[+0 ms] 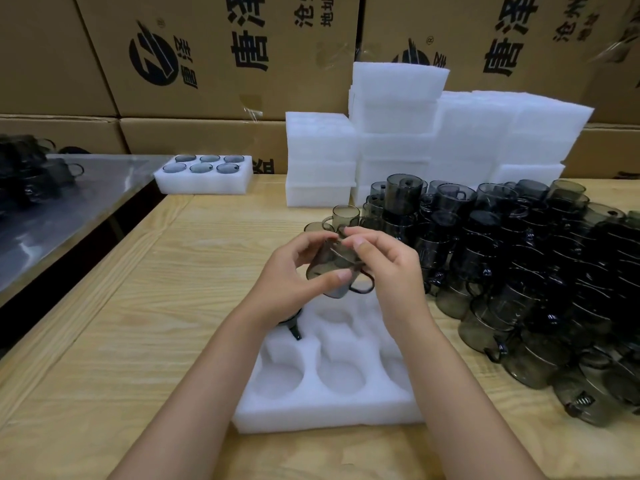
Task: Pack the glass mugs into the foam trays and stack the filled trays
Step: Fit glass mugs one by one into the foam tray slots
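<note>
In the middle of the table, above the far end of the foam tray, 1 smoky glass mug hangs clear of the foam with both grips clamped on it. The left grip curls round its left wall with the thumb pressed across the near side. The right grip pinches it from the right, fingertips up at its top edge. The mug is tilted rather than upright, and its handle juts out low on the right, just under the right grip. Which end is the mouth I cannot tell through the tinted glass. The relation that matters is vertical: the far-middle pocket lies almost straight below the mug and looks free. The far-left pocket already holds 1 seated mug, its dark handle showing beneath the left wrist. My judgement is that the coming move is a short drop, once the long axis is stood plumb and the handle is turned to suit the pocket. Both grips are equally close to that pocket. The right one is nearer the pile of loose mugs on the right. The left one is nearer the filled tray of 6 at the table's far left.
</note>
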`<action>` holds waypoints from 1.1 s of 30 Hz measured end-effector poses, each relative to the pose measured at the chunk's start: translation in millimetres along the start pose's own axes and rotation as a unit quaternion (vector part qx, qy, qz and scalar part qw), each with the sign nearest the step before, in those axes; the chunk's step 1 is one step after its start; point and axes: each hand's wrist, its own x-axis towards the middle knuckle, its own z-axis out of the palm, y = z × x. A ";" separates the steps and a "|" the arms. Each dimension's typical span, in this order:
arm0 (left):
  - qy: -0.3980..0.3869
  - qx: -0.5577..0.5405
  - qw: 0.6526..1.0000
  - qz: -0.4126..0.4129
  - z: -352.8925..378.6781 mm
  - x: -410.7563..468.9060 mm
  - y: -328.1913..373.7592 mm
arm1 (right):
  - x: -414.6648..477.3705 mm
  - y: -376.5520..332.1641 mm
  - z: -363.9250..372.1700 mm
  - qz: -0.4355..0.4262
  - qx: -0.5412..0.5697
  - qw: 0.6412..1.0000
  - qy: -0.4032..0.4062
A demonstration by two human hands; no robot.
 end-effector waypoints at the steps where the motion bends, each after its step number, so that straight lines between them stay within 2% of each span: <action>1: -0.011 0.006 1.000 0.001 -0.3 0.1 0.5 | 0.8 0.6 -0.8 0.002 -0.012 1.000 0.005; 6: -0.047 0.008 0.999 0.003 -0.7 -0.5 2.9 | 1.6 5.7 1.2 0.022 -0.064 0.997 -0.022; 12: -0.108 -0.005 0.994 -0.026 -2.8 0.3 1.4 | 4.5 10.2 -4.7 0.014 -0.155 0.987 0.041; 17: -0.097 -0.057 0.992 -0.055 -1.2 -0.7 1.6 | 3.5 12.0 -4.1 0.014 -0.220 0.974 0.049; 22: -0.087 -0.006 0.994 -0.061 4.9 -0.5 4.1 | -2.2 10.9 3.5 -0.028 -0.313 0.949 0.015; 25: -0.079 0.078 0.992 -0.062 5.3 -0.8 3.7 | -2.7 10.4 5.1 -0.058 -0.345 0.937 -0.008; 28: -0.088 0.221 0.968 -0.074 5.1 -1.0 2.2 | -2.1 14.9 4.9 -0.062 -0.392 0.917 -0.037; 30: -0.101 0.337 0.933 -0.081 8.0 -0.9 0.4 | -1.3 18.7 5.0 -0.053 -0.423 0.902 -0.060; 33: -0.108 0.514 0.850 -0.050 16.5 -2.6 1.5 | -0.8 22.6 6.0 -0.048 -0.492 0.865 -0.083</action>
